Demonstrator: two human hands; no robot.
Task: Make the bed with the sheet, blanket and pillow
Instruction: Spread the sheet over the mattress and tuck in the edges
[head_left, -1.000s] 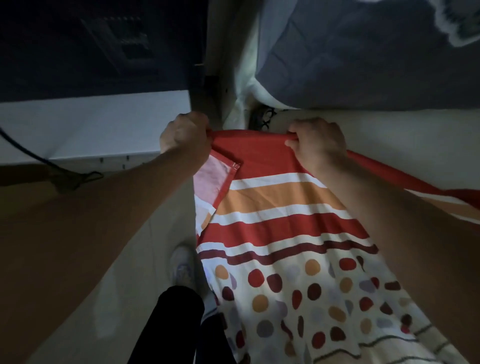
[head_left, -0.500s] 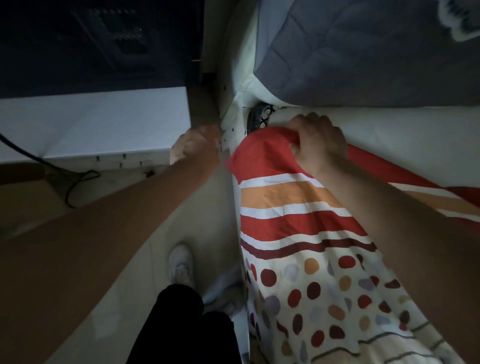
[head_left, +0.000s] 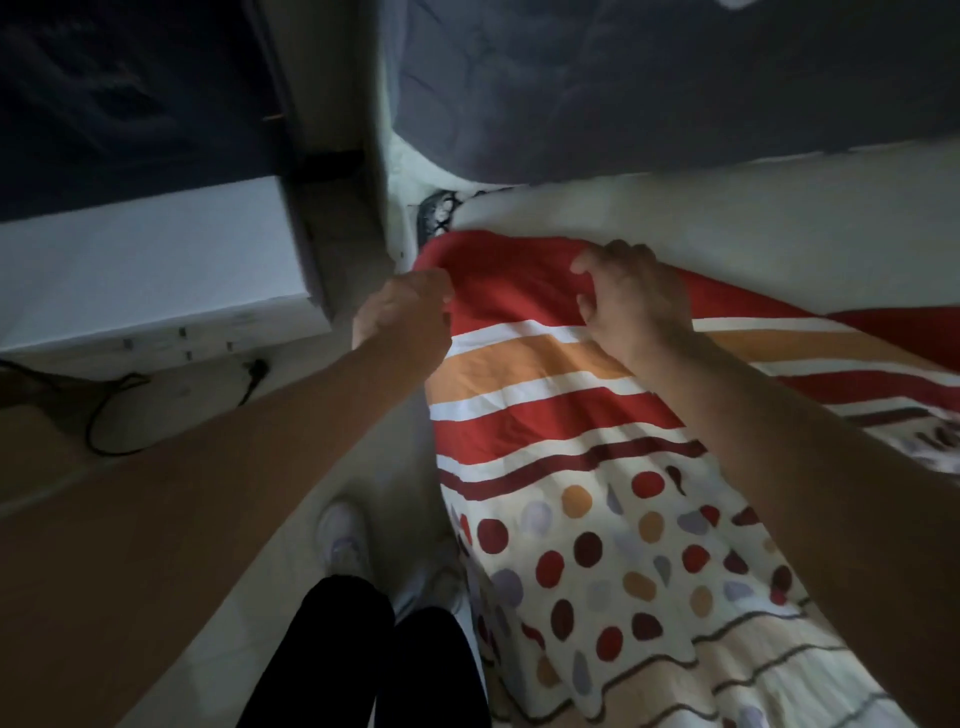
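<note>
The view is dim. At ten o'clock stands a white cabinet (head_left: 145, 270), and below it, near eight o'clock, a black cable (head_left: 117, 415) loops over the pale floor. The left forearm runs up from seven o'clock toward the centre. At six o'clock are black trouser legs (head_left: 358, 654), with a pale shoe (head_left: 343, 535) just above them on the floor beside the bed.

The left hand (head_left: 410, 306), just left of centre, has its fingers curled round the red top edge of the sheet (head_left: 545, 415) at its left corner, right at the side of the mattress (head_left: 753, 218). The sheet spreads from the centre down to five o'clock, lying over the mattress: a red band at the top, then white, orange and red stripes, then dots in red, orange and lilac. A small black-and-white patterned thing (head_left: 441, 213) shows at twelve o'clock just beyond the sheet's red edge; I cannot tell what it is.

The right hand (head_left: 628, 301), just right of centre, pinches a fold of the red band between thumb and curled fingers. Bare cream mattress lies beyond it at two o'clock, and a grey quilted blanket (head_left: 649, 88) rests on the mattress from twelve to two o'clock
</note>
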